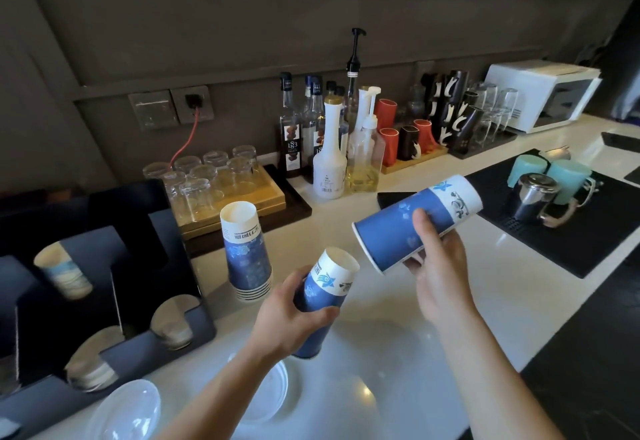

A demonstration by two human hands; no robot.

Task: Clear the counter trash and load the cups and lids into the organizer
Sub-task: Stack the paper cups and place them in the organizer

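My left hand [289, 322] grips a blue and white paper cup [325, 296], held bottom up above the white counter [467, 266]. My right hand [438, 266] holds a longer stack of the same cups [415, 221] on its side, rim pointing left toward the other cup. Another stack of upside-down cups [246, 252] stands on the counter beside the black organizer [138, 249]. In the organizer's upper slot sits a pale cup stack [62, 273], and clear lids [171, 325] fill its lower slots. Loose clear lids [124, 412] lie at the counter's near edge, partly under my left arm.
Behind stand a wooden tray of upturned glasses [214, 180], syrup and pump bottles [329, 148], red and black mugs [408, 138] and a white microwave [543, 93]. At the right, a black mat [554, 231] carries a steel pitcher and teal cups.
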